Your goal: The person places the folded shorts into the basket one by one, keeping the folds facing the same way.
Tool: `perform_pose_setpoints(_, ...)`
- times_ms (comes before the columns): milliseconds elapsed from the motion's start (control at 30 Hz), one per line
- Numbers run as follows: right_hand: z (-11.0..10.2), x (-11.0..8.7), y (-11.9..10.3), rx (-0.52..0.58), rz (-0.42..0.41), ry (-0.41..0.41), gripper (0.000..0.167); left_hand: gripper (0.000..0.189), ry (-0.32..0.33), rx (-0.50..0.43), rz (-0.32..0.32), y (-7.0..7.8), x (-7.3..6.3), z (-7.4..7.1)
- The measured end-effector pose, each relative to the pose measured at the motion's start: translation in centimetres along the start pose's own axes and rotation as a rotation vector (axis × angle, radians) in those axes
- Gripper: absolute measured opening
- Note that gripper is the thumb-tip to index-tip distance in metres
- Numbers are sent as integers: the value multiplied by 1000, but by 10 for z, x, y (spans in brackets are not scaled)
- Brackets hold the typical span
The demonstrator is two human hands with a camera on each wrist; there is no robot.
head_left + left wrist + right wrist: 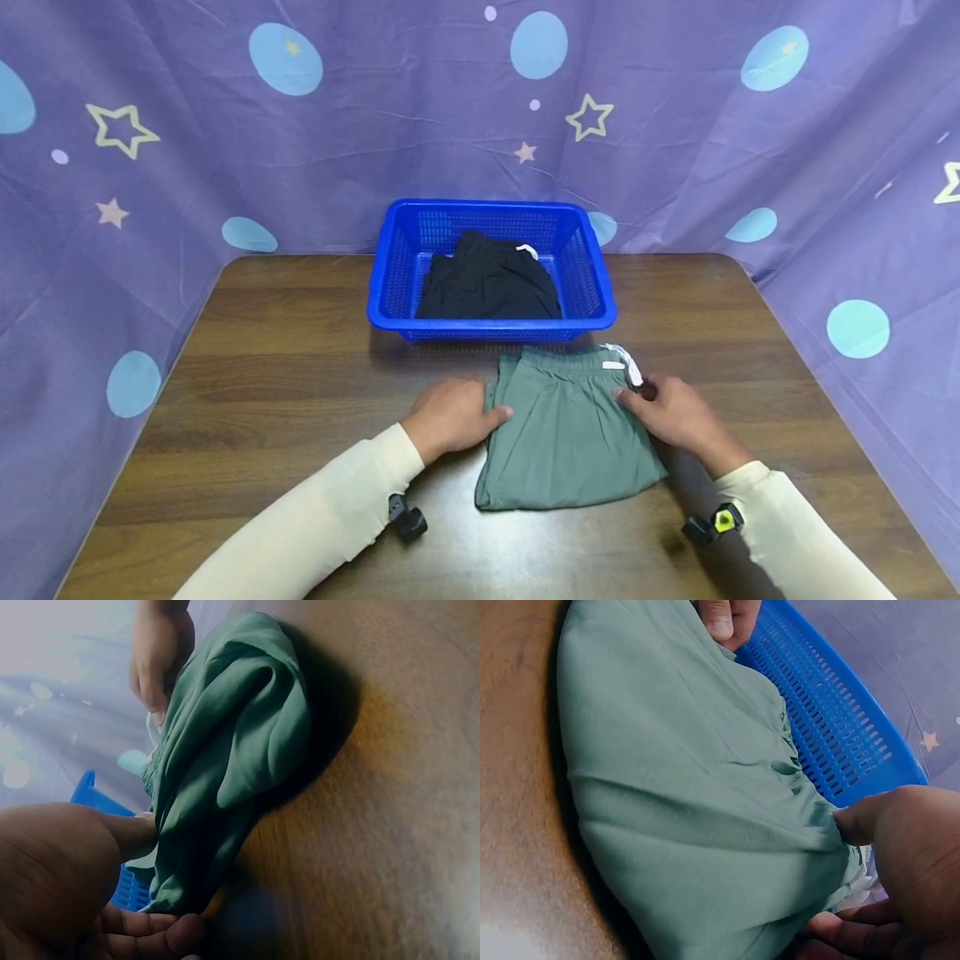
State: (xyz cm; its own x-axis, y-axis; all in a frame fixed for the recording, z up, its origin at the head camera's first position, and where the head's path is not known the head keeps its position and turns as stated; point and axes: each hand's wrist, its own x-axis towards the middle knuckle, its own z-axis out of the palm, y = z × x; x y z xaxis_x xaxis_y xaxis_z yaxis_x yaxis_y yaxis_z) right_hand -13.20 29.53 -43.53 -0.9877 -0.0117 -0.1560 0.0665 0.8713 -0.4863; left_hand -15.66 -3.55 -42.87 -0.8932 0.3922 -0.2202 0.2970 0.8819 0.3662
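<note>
- the left hand point(453, 414) is pinching the left edge of the green garment point(570, 442), its thumb lying on top of the cloth.
- the right hand point(678, 417) is pinching the same garment near its upper right corner, just beside the white drawstring point(633, 369).
- the green garment is spreading between both hands, over the near middle of the wooden table point(262, 400), its gathered waistband facing the basket; whether it is resting fully on the wood, i cannot tell.
- the blue basket point(491, 324) is standing just beyond it, on the table's far side.
- a black garment point(487, 279) is lying inside the basket.
- a purple curtain point(420, 100) is hanging behind the table.
</note>
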Motion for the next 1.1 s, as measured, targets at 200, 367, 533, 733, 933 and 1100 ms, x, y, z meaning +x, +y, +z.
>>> perform_pose_setpoints(200, 2, 1, -4, 10, -1, -21, 43, 44, 15, -2, 45, 3, 2, 3)
perform_pose_setpoints(367, 5, 1, -6, 4, 6, -46, 40, 35, 51, 11, 73, 4, 4, 7)
perform_pose_setpoints(533, 8, 3, -9, -1, -34, -57, 37, 29, 48, 34, 75, 4, 7, 9)
perform_pose_setpoints(733, 11, 2, -8, 2, -72, -33, 34, 21, 35, 55, 109, 5, 9, 11)
perform_pose_setpoints(933, 6, -2, -8, 62, -117, 1, 33, 20, 8, -3, 139, 5, 8, 5)
perform_pose_setpoints(1100, -2, -5, -8, 91, -132, 12, 35, 21, 16, -38, 153, 8, 5, -6)
